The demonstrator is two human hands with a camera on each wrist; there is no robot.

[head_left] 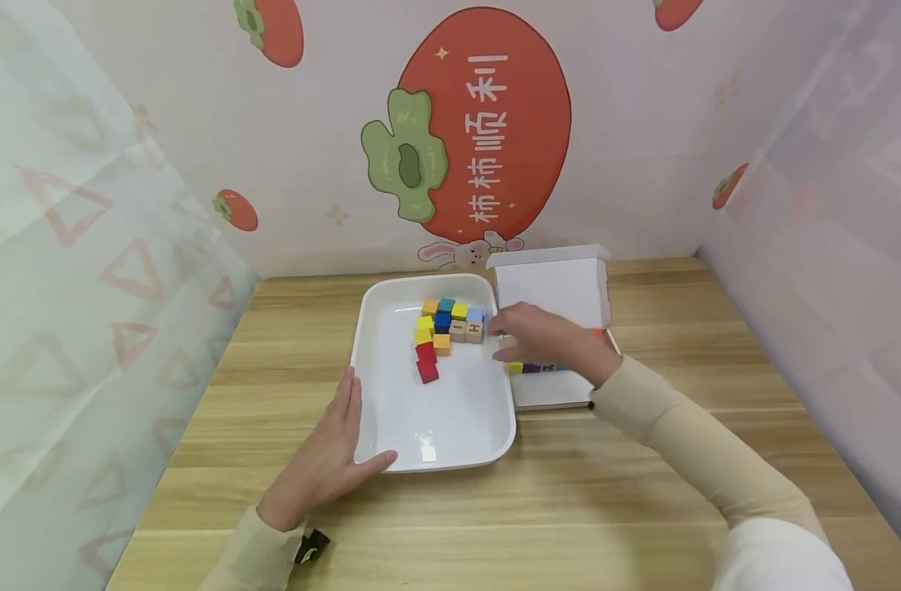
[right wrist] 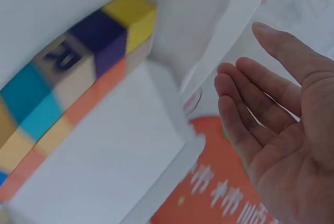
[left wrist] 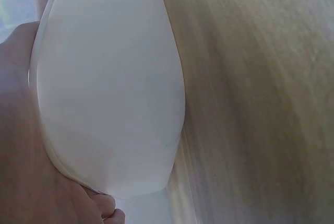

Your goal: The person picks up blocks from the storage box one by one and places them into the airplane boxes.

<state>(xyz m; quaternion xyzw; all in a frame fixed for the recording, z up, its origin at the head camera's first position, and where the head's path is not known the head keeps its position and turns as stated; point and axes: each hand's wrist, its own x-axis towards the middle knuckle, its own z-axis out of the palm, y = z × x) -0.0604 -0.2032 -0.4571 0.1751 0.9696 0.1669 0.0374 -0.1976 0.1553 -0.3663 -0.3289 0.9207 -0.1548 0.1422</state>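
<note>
Head: left hand (head_left: 325, 460) flat along tray (head_left: 450, 419) at its near-left corner, thumb by the near rim. Tray blocks (head_left: 442, 322) bunch toward the far right. Right hand (head_left: 542, 336) at the right rim, beside open box (head_left: 550, 390) on desk (head_left: 606, 509).

Left wrist: hand against tray's outside; probably best kept there as a light brace.

Right wrist: thumb well apart from bent fingers, nothing held; boxed blocks (right wrist: 99, 36) in rows. Judgement: pinch one block's sides, clear the rim.
</note>
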